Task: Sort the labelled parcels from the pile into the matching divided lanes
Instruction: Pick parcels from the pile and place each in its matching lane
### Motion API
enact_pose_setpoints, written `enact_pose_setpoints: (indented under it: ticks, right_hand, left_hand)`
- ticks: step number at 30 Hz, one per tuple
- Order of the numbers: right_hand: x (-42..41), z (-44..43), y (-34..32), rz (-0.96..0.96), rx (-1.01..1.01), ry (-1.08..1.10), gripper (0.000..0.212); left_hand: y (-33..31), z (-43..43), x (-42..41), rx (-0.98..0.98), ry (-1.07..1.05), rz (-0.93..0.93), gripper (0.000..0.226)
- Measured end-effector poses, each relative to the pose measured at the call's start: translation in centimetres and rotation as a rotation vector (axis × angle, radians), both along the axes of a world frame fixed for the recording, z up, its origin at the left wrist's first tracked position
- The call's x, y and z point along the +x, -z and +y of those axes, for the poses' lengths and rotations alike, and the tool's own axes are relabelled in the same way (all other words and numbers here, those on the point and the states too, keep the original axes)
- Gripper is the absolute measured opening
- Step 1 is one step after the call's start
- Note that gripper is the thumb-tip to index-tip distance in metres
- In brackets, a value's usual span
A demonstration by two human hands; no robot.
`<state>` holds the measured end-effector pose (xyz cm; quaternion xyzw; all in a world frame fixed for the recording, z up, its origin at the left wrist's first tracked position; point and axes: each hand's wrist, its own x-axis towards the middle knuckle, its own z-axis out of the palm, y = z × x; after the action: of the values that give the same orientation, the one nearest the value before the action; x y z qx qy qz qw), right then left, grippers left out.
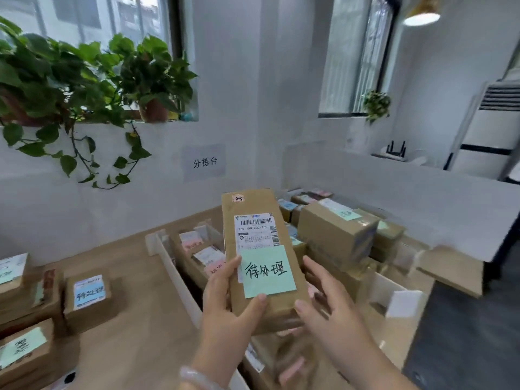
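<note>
The left hand [225, 311] grips the long cardboard parcel [253, 215] by its lower left edge, upright above the white lane divider [180, 274]. The right hand [329, 302] has its fingers straight beside the parcel's lower right corner. The parcel hides part of the pile [334, 235] behind it, and bare surface [135, 277] lies to the left.

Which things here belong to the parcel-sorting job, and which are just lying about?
Job: held parcel with green note; left hand gripping it; right hand at its edge; white dividers; parcel pile; labelled parcels at left.
Just about: potted plants; ceiling lamp; air conditioner; router.
</note>
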<state>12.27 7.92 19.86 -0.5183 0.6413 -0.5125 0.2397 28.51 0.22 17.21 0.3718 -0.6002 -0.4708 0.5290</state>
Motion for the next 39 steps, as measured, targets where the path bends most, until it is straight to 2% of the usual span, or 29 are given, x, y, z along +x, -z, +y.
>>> enact_pose_setpoints:
  ticks: [2,5,13,17,23,31,39]
  right_hand:
    - [-3.1,2.1,-0.3,0.140,-0.011,0.039,0.060]
    - [-7.9,4.8,-0.6,0.218,-0.032,0.097,0.063]
    - [-23.6,11.7,0.3,0.292,-0.018,0.209,0.068]
    - [-32.9,15.6,0.7,0.368,0.026,0.286,0.063]
    - [-43.7,19.7,1.2,0.389,0.115,0.345,0.069]
    - [-53.1,18.4,3.9,0.316,0.212,0.332,0.071]
    - [-64.0,10.2,7.5,0.336,0.328,0.319,0.079]
  left_hand:
    - [-0.5,1.4,-3.2,-0.028,0.042,-0.030,0.067]
    - [-1.3,3.4,-8.5,-0.068,0.083,-0.074,0.067]
    - [-1.4,8.4,-26.1,-0.127,0.263,-0.155,0.071]
    - [-0.4,11.0,-35.8,-0.088,0.299,-0.131,0.067]
    - [1.5,13.1,-47.5,-0.011,0.353,-0.119,0.060]
    - [3.6,11.6,-57.5,0.054,0.405,-0.206,0.059]
    - [7.6,4.2,-68.4,0.114,0.422,-0.186,0.062]
